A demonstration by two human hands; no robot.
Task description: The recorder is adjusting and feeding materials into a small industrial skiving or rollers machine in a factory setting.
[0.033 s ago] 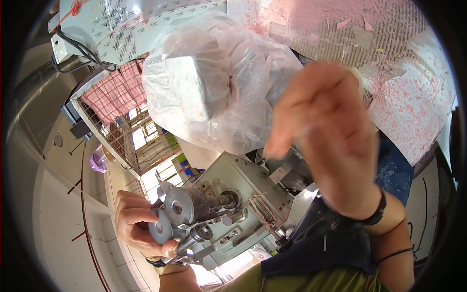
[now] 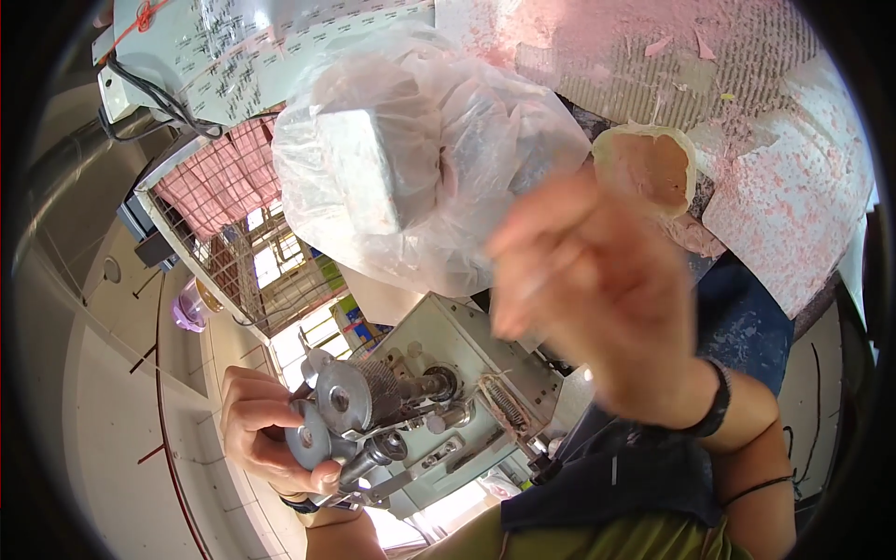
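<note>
A cloudy white plastic bag (image 2: 504,131) is lying beyond a pale green, box-shaped metal machine (image 2: 495,350). The blurred right hand (image 2: 597,289) is shifting leftward in front of the bag, its fingers bending partway; whether it is holding anything, I cannot tell. The left hand (image 2: 261,420) is staying put, so the work, as I judge it, is keeping one hand anchored while the other is moving freely. At upper right, a roundish, cream-rimmed tan dish (image 2: 609,154) is now showing (the right hand was mostly covering it a moment ago). At the machine's left end, a knurled grey metal roller (image 2: 378,383) is sitting beside a smooth grey metal disc (image 2: 313,450), which the left fingers and thumb are gripping.
</note>
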